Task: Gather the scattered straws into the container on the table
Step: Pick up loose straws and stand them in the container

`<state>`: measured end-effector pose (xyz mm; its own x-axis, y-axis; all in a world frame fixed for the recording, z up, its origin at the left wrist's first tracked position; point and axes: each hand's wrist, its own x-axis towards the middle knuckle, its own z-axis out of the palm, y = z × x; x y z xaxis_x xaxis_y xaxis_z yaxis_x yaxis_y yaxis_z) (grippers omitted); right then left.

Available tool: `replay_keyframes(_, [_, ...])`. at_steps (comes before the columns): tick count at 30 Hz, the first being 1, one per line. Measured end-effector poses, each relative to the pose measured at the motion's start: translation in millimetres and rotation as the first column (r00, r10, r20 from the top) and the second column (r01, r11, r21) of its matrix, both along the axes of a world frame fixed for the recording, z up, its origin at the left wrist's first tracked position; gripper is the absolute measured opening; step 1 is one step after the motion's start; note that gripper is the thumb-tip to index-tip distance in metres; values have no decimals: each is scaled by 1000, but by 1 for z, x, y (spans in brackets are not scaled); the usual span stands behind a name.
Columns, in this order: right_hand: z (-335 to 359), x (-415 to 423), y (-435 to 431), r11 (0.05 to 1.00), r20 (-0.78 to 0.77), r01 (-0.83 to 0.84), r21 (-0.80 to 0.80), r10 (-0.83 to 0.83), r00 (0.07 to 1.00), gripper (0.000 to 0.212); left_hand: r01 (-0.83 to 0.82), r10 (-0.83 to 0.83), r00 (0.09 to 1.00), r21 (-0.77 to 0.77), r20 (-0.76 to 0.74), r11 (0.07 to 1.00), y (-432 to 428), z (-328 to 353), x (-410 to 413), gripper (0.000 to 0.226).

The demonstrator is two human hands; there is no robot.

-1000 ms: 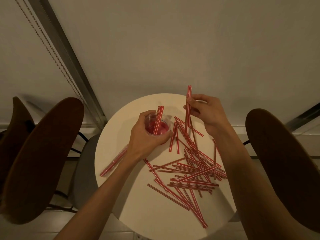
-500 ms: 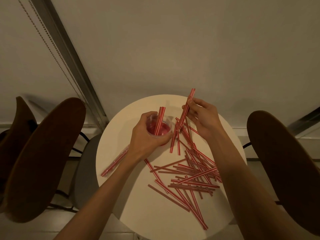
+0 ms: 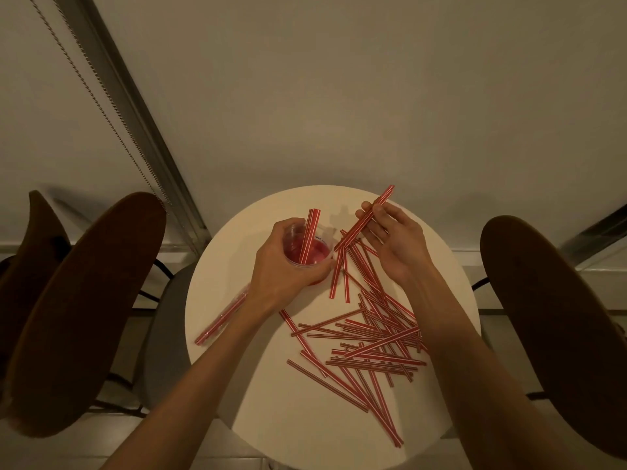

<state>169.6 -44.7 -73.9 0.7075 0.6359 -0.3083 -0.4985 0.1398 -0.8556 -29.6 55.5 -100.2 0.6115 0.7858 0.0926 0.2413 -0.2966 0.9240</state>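
Observation:
A clear plastic cup with a red inside stands on the round white table. My left hand wraps around it. Two or three red-and-white striped straws stand in the cup. My right hand pinches a small bundle of straws, tilted, its lower end close to the cup's right rim. Several more straws lie scattered in a heap across the table's right and near half.
A plastic sleeve of straws lies at the table's left edge, partly under my left wrist. Brown chair backs stand left and right of the table. A wall rises right behind it.
My right hand has tilted its straws from upright to slanting and swung their lower end toward the cup. The left hand has stayed on the cup.

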Motion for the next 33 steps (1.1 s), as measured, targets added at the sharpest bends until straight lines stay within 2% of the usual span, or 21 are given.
replay_keyframes(5, [19,-1,0,998,85,52,37,-55,995,31,2,-2,1000,-1,3,1000,0,0,0,87])
replay_keyframes(11, [53,-28,10,991,140,8,137,-28,990,31,6,-6,1000,-5,28,1000,-1,1,-1,86])
replay_keyframes(19, [48,-62,26,998,301,25,56,-40,953,23,5,-5,1000,9,26,1000,-1,0,-2,86])
replay_keyframes(24, [28,-66,26,990,563,51,-131,32,826,23,8,-9,1000,26,30,1000,0,0,-3,85])
replay_keyframes(30, [28,-60,22,966,706,76,-248,126,697,18,6,-7,1000,26,25,1000,-1,0,-3,86])
replay_keyframes(33, [33,-58,20,935,767,80,-345,231,599,18,4,-5,1000,26,14,1000,-2,1,-3,86])
